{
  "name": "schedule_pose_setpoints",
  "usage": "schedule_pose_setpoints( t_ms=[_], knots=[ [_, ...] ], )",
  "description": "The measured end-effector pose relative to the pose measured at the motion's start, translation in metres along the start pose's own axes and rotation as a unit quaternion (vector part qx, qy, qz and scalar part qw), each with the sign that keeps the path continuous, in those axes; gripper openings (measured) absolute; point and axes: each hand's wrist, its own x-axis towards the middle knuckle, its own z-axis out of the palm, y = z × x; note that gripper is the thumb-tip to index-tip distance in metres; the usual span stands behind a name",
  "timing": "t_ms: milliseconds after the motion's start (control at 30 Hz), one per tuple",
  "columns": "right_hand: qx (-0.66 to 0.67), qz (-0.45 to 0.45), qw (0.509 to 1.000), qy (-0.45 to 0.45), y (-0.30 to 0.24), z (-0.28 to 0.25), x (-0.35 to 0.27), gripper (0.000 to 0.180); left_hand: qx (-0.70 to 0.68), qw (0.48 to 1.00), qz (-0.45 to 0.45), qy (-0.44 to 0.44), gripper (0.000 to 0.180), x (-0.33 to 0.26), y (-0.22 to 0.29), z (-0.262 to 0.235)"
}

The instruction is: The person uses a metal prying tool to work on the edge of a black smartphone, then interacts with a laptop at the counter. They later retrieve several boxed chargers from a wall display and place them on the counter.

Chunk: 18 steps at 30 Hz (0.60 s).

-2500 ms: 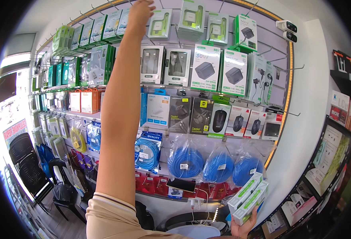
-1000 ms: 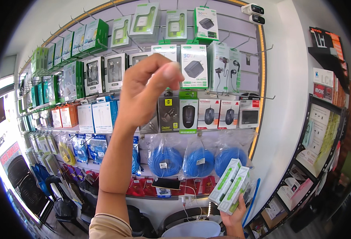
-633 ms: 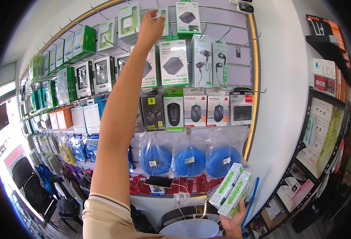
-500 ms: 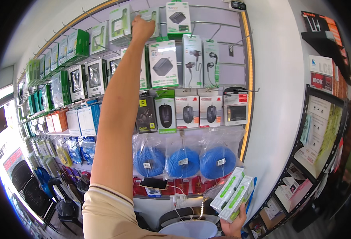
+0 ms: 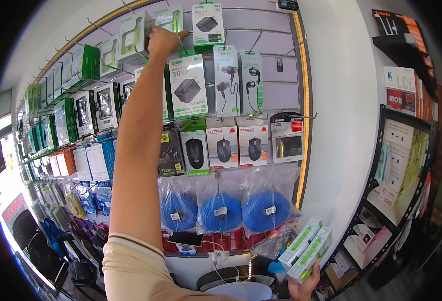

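Observation:
My left hand is stretched up to the top row of a slatted display wall. Its fingers close on the lower edge of a white and green hanging package. Beside it hangs a white charger package, and below my hand another charger package. My right hand is low at the right, holding two long white and green boxes side by side, tilted upward.
Earphone packs, boxed mice and bagged blue cable coils hang lower on the wall. More green and white boxes run off to the left. A black rack with cartons stands at the right.
My left hand had pulled back toward my face, then reached up again and now grips a package in the top row. My right hand keeps holding the boxes.

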Motion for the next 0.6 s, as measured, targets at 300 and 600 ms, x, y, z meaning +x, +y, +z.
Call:
schedule_pose_setpoints(
  t_ms=[300,600],
  knots=[
    [-0.026,0.058,0.993,-0.100,0.034,0.037,0.007,0.056,0.229,0.903,0.338,0.136,0.046,0.036,-0.011,-0.098],
    [-0.015,0.078,0.991,-0.112,0.057,0.045,0.008,0.055,-0.279,0.951,0.132,-0.030,0.065,-0.018,0.026,-0.192]
  ],
)
